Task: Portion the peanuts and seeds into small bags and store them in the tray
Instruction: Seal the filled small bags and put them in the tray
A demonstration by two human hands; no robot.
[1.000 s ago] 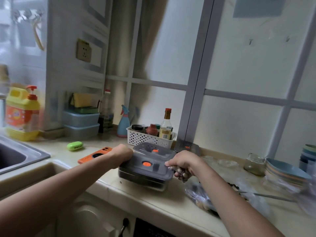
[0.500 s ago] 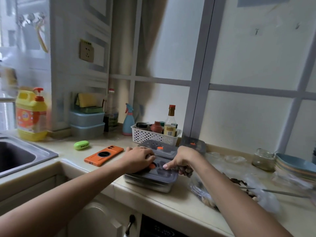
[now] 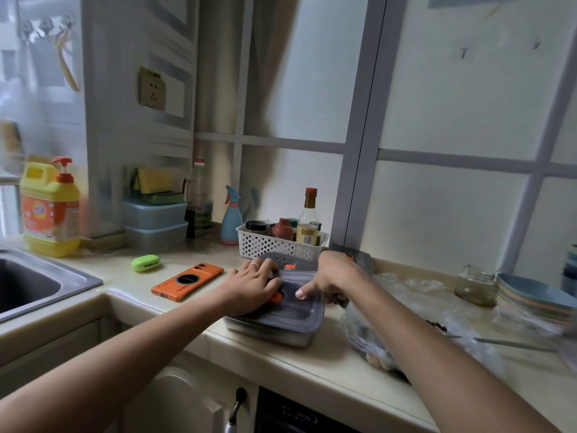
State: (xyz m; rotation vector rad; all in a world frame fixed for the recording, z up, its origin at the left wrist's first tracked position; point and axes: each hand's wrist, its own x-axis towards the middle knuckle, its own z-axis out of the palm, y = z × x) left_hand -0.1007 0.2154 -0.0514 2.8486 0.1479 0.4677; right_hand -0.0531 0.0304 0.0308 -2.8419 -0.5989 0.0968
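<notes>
Fingers (image 3: pixel 263 271) of left hand (image 3: pixel 251 285) now lie flat on the lid (image 3: pixel 301 312), no longer beside the tray (image 3: pixel 271 334); right hand (image 3: pixel 335 276) thumbs the lid, fingers curled over its rim — tray set down level, apparently being sealed. Long axis follows the counter (image 3: pixel 281 370) edge, lid upward.

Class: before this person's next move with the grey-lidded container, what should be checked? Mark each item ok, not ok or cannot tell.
1. Left hand rests on the grey lid: ok.
2. Right hand grips the lid's right edge, thumb on top: ok.
3. Lid seated all round the container: cannot tell.
4. Container stands wholly on the counter: ok, near the front edge.
5. Orange phone lies apart from the container: ok.
6. Bag of nuts closed: cannot tell.
</notes>
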